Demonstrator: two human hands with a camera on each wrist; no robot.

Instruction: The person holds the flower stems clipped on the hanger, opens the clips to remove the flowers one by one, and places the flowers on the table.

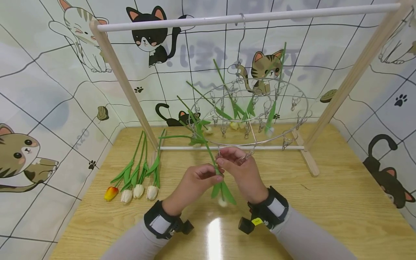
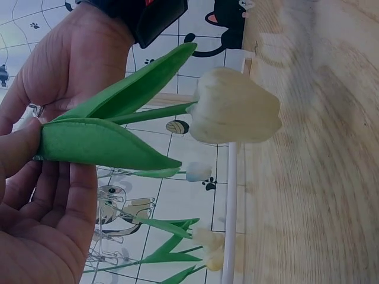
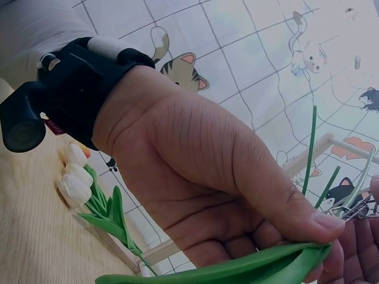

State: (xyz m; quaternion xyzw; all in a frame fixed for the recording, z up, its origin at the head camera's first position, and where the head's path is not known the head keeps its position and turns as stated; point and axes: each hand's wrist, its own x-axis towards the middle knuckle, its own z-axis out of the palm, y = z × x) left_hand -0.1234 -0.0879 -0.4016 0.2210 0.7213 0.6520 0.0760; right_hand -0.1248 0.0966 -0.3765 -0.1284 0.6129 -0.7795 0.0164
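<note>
My left hand (image 1: 203, 177) pinches the green stem of a white artificial tulip (image 2: 234, 106) near its leaves. The tulip hangs bloom down, its stem slanting up and left. Just right of the stem, my right hand (image 1: 240, 169) holds a small wire clip (image 1: 219, 153) at the near rim of a round wire clip hanger (image 1: 282, 139). Fingers partly cover this clip, so I cannot tell whether the stem is in it. More tulips hang bloom down around the hanger, among them a yellow one (image 1: 234, 125) and a white one (image 1: 269, 130).
The hanger hooks over a white rod (image 1: 195, 22) on wooden posts (image 1: 125, 79). On the table at left lie several tulips, white ones (image 1: 126, 196) and an orange-yellow one (image 1: 111, 193). A lower white bar (image 1: 276, 147) crosses behind my hands. A cat-print backdrop (image 1: 188, 72) surrounds the table.
</note>
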